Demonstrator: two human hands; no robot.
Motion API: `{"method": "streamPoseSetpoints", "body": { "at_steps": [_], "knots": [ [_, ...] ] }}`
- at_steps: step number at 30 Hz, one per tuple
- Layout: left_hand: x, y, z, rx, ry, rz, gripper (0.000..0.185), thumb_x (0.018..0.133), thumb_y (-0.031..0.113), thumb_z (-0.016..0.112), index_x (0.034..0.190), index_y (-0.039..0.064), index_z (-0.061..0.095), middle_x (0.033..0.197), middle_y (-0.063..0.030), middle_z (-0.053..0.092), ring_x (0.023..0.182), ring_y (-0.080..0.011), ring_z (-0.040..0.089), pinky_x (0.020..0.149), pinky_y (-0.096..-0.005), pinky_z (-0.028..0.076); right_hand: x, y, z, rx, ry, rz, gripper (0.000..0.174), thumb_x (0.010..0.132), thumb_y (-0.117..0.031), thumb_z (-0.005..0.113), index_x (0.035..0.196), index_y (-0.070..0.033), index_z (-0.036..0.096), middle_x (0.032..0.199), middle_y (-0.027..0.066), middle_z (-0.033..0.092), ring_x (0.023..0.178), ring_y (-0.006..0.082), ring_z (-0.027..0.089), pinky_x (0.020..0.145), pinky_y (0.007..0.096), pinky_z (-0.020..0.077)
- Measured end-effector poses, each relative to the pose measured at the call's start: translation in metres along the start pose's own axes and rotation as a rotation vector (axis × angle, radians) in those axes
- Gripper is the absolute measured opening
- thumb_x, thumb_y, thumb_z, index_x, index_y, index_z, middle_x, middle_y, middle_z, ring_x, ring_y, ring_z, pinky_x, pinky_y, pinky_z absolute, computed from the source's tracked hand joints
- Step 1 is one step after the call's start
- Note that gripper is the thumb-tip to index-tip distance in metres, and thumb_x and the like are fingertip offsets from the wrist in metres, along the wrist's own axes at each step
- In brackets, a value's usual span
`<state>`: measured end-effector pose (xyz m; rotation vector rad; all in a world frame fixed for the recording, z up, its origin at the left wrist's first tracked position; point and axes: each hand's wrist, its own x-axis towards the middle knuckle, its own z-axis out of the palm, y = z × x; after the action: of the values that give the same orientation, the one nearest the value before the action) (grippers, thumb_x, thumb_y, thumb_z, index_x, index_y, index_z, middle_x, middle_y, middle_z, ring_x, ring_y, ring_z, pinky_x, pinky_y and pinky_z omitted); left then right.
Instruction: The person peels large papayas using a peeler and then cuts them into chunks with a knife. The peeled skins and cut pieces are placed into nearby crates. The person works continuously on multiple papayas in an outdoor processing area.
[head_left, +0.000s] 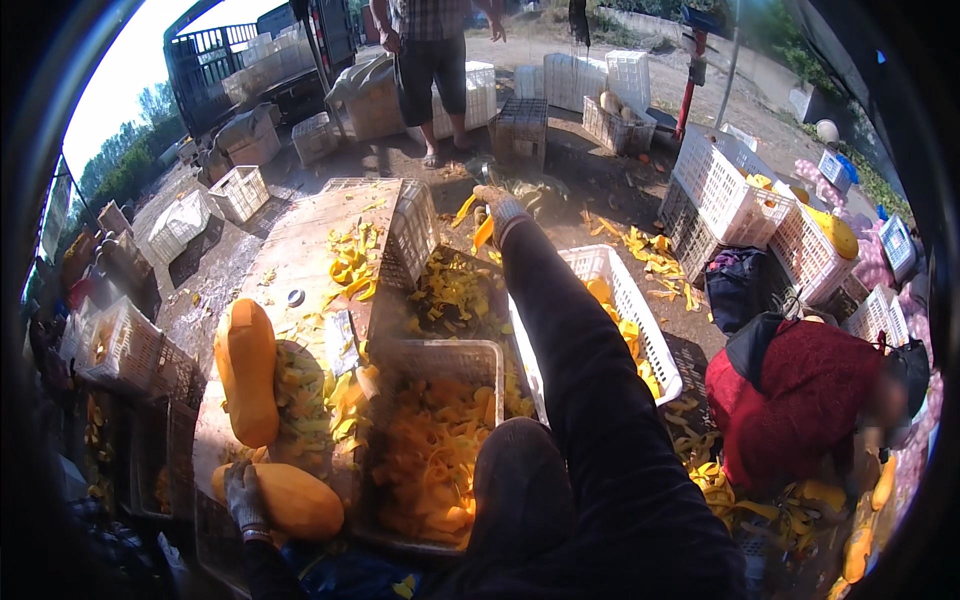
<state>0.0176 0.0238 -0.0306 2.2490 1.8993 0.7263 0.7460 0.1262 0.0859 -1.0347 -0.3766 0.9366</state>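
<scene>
My left hand (244, 496), in a knitted glove, grips the end of a peeled orange squash (304, 499) lying across the near end of a wooden board (307, 232). Just beyond it, a second peeled long squash (246, 375) lies lengthwise on the board. My right hand (499, 208), also gloved, is stretched far forward above the ground, with yellow strips of peel (484, 234) hanging from its fingers. Peelings (352, 259) are strewn over the board, around a small round metal lid or ring (296, 298) and a crumpled white wrapper (341, 343).
A crate of orange peelings (431, 457) stands by my knee. Under my right arm is a white crate (667, 367) holding yellow pieces. A person in red (795, 390) bends at the right; another person (431, 60) stands ahead. Stacked crates (727, 184) rise at the right.
</scene>
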Motion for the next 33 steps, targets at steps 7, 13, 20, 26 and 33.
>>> {"method": "streamPoseSetpoints", "body": {
  "at_steps": [7,13,20,26,33],
  "knots": [
    [-0.005,0.009,-0.005,-0.025,0.014,-0.047,0.037,0.097,0.024,0.052,0.113,-0.004,0.070,0.124,-0.0226,0.065,0.119,-0.0381,0.057,0.110,-0.0432,0.041,0.004,-0.013,0.026,0.037,-0.073,-0.018,0.024,0.090,-0.022,0.075,0.102,-0.007,0.059,0.068,0.0061,0.057,0.048,0.0183,0.053,0.044,0.0330,0.0458],
    [0.000,-0.017,0.010,0.090,0.017,0.164,0.036,0.098,0.023,0.051,0.114,-0.004,0.069,0.124,-0.0221,0.064,0.120,-0.0381,0.057,0.110,-0.0436,0.041,0.030,0.016,-0.011,-0.048,0.069,-0.026,0.024,0.090,-0.022,0.075,0.102,-0.008,0.060,0.068,0.0059,0.057,0.048,0.0190,0.053,0.044,0.0332,0.0454],
    [-0.004,0.013,-0.007,0.019,-0.015,-0.010,0.036,0.100,0.021,0.048,0.114,-0.004,0.068,0.125,-0.0214,0.064,0.124,-0.0377,0.055,0.112,-0.0434,0.039,-0.011,0.070,-0.067,-0.003,0.087,0.097,0.022,0.091,-0.026,0.073,0.095,-0.010,0.059,0.064,0.0031,0.052,0.048,0.0173,0.051,0.047,0.0350,0.0453],
    [-0.004,-0.014,0.003,0.055,0.006,0.082,0.035,0.100,0.021,0.047,0.116,-0.004,0.067,0.126,-0.0213,0.064,0.125,-0.0371,0.055,0.112,-0.0428,0.039,-0.038,0.098,-0.114,0.079,0.257,0.212,0.028,0.091,-0.032,0.072,0.106,-0.011,0.063,0.075,0.0057,0.057,0.058,0.0177,0.057,0.047,0.0353,0.0462],
    [-0.005,-0.020,0.004,0.106,-0.004,0.111,0.035,0.100,0.020,0.047,0.116,-0.004,0.067,0.127,-0.0210,0.063,0.124,-0.0363,0.055,0.111,-0.0423,0.040,-0.061,0.085,-0.129,-0.203,0.180,0.228,0.041,0.092,-0.046,0.066,0.104,-0.007,0.066,0.070,0.0129,0.062,0.054,0.0268,0.058,0.052,0.0424,0.0477]
  ]
}}
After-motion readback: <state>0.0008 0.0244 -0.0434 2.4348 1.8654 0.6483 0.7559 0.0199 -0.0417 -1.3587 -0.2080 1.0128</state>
